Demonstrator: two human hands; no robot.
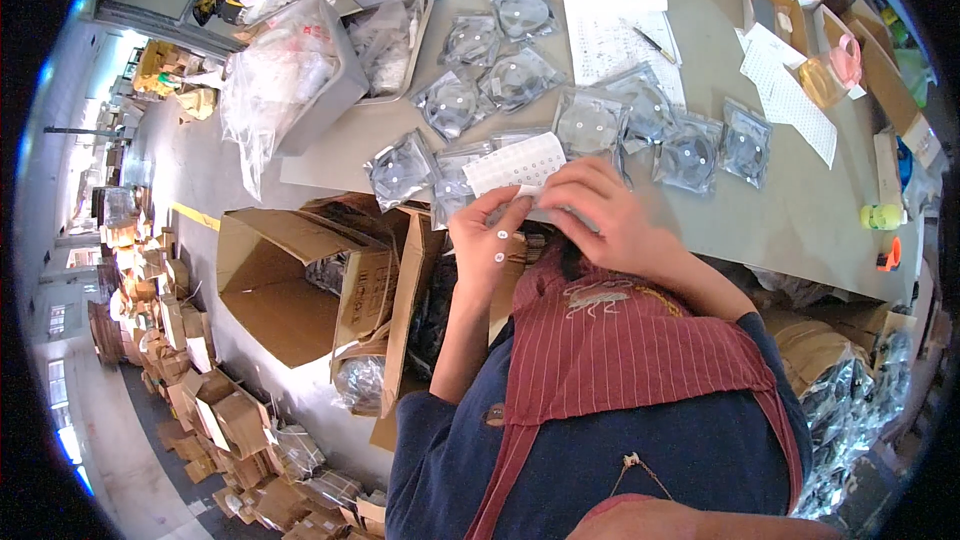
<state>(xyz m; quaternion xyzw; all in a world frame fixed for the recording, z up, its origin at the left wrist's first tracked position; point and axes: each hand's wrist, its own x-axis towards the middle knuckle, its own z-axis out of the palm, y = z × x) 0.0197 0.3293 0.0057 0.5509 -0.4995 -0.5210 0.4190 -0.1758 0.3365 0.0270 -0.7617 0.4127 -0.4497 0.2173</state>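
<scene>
Just in front of my body, my left hand [480,235] pinches a white sheet of small round stickers [516,164] by its lower edge. Two round white stickers [501,246] are stuck on that hand below the thumb. Close beside it, my right hand [606,218] has its fingers bent and drawn together at the sheet's lower right corner; what lies between the fingertips is too small to tell. Clear bags with dark coiled cables, such as one bag [590,122], lie around the sheet. Several bear round white stickers, for example one bag [687,152] to the right.
On the grey table [790,230] lie a printed paper list [605,35] with a pen [653,43] and more sticker sheets [795,105]. A grey bin [335,80] of plastic bags stands at the left. Open cardboard boxes [290,300] sit below the table edge; an orange tape dispenser [890,255] is far right.
</scene>
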